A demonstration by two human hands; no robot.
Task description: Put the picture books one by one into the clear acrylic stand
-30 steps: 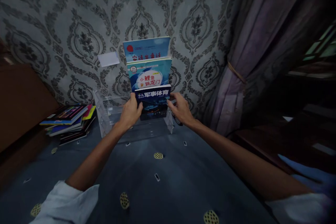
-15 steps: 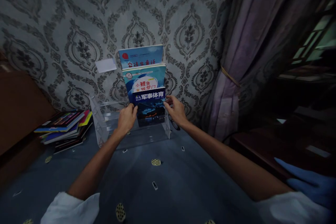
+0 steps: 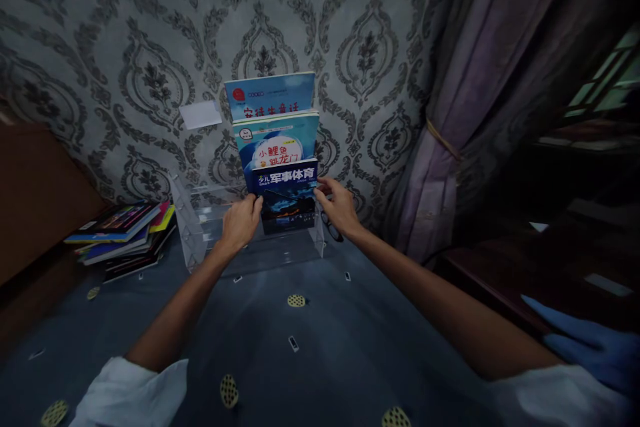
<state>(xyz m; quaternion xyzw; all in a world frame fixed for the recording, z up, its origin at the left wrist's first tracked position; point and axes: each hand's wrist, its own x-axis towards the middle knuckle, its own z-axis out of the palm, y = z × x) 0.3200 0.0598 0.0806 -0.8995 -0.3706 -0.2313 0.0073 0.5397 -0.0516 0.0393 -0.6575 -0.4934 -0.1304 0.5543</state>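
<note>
A dark blue magazine [image 3: 287, 192] stands in the front tier of a clear acrylic rack [image 3: 200, 233] against the wall. My left hand [image 3: 240, 221] grips its left edge, fingers curled. My right hand [image 3: 339, 203] pinches its right edge near the top. Behind it stand a light blue book [image 3: 277, 141] with red and yellow characters and, higher up, another blue book [image 3: 270, 95]. The rack's left half holds nothing.
A pile of several colourful books [image 3: 123, 235] lies left of the rack on the blue patterned tabletop [image 3: 310, 347]. A white card [image 3: 200, 115] is on the patterned wall. Purple curtain [image 3: 450, 133] hangs at right. Another person's blue-gloved hand [image 3: 585, 343] shows at the lower right.
The view shifted slightly; both hands stay on the dark blue magazine, which sits a little lower and straighter in the front tier.
</note>
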